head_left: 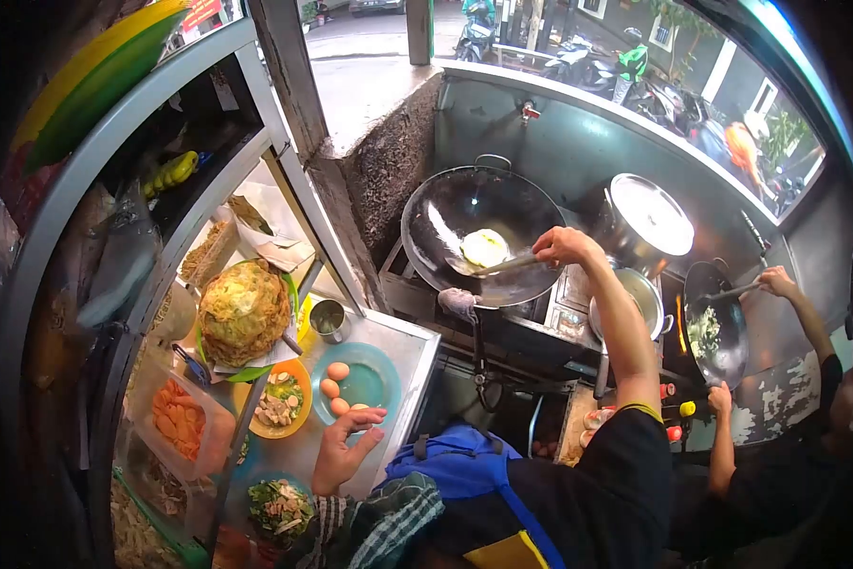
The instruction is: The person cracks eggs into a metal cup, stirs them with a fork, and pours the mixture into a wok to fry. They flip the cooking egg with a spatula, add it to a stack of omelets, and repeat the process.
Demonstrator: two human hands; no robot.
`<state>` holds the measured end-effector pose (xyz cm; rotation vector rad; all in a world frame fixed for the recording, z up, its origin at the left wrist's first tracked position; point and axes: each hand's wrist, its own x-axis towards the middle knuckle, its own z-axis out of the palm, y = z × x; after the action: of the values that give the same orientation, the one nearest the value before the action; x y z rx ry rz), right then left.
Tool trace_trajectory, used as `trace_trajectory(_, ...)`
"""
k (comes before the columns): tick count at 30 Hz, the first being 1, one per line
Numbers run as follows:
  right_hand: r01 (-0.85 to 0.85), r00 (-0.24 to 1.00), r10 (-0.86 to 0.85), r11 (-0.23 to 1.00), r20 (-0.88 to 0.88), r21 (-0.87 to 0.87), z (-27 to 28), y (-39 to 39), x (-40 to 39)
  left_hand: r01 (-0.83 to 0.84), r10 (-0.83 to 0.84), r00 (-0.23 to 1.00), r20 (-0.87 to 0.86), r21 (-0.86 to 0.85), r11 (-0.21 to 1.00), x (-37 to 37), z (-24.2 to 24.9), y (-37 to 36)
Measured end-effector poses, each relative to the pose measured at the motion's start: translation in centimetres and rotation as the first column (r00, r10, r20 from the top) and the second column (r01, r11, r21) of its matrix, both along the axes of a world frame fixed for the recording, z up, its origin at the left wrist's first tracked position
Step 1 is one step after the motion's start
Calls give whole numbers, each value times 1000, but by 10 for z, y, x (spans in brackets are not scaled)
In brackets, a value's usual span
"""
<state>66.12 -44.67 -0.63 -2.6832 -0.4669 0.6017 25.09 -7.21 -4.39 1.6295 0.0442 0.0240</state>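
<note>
My right hand (pixel 563 247) is closed around the handle of a wok spatula (pixel 505 266), reaching over a large dark wok (pixel 531 213). The blade is at the edge of a pale yellow frying egg (pixel 485 247) in the wok. My left hand (pixel 346 453), with checked cloth at the wrist, hovers at the near edge of a blue-green plate (pixel 379 375). Its thumb and fingers are apart and nothing shows between them. Several brown eggs (pixel 337 371) lie on that plate; my fingers partly cover the nearest ones.
At right a co-worker's hand (pixel 777 283) stirs a second wok (pixel 734 332). A lidded steel pot (pixel 649 213) and a smaller pot (pixel 635 294) stand between. Left are a tall omelette pile (pixel 244 313), an orange bowl (pixel 303 417), a metal cup (pixel 329 319) and a glass-case frame (pixel 175 256).
</note>
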Motion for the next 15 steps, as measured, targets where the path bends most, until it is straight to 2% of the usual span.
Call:
trace_trajectory(3, -54, 990, 86, 966, 115, -254, 13, -6, 0, 3, -3, 1000, 0, 1, 1000, 1, 0, 0)
trace_trajectory(4, -53, 990, 84, 966, 115, -255, 17, -6, 1, 1, -1, 1000, 1, -7, 1000, 1, -1, -1)
trace_trajectory(6, -51, 970, 150, 897, 193, -440, 33, 0, -7, 4, -4, 1000, 2, -11, 1000, 1, -2, -1)
trace_trajectory(8, -27, 962, 153, 877, 225, -480, 43, 8, -11, 8, -8, 1000, 4, -14, 1000, 1, -3, -1)
trace_trajectory(10, 32, 944, 174, 797, 281, -603, 47, 15, -9, 14, -14, 1000, -2, 15, 1000, 1, -3, -1)
trace_trajectory(12, 47, 927, 192, 792, 321, -609, 38, 18, -5, 14, -14, 1000, 3, 10, 1000, 1, -5, -1)
trace_trajectory(15, 121, 825, 262, 784, 501, -609, 11, 21, 5, 10, -10, 1000, 22, -8, 1000, -1, -6, -2)
